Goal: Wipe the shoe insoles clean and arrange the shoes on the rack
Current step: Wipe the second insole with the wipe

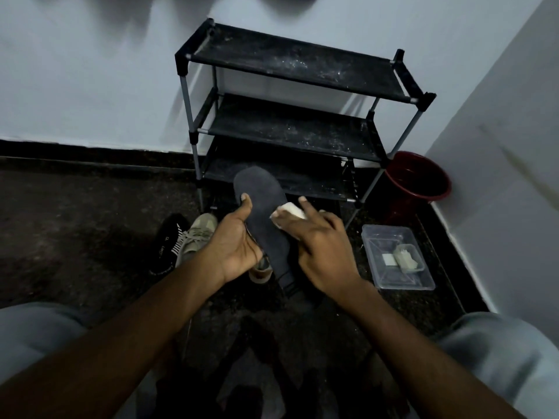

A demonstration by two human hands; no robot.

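A dark grey insole (262, 207) is held up in front of the shoe rack (296, 116). My left hand (234, 243) grips its left edge, thumb on top. My right hand (317, 240) presses a white wipe (289, 210) against the insole's right side, pinching it under the fingers. A tan sneaker (196, 234) and a black shoe (168, 243) lie on the floor to the left, below the insole. Another shoe's heel (260, 272) shows under my left hand. The rack's three black shelves are dusty and hold no shoes.
A clear plastic tub (393, 282) holding wipes sits on the floor at right. A red bucket (419, 179) stands in the corner beside the rack. White walls close in behind and at right. My knees (499, 352) frame the bottom.
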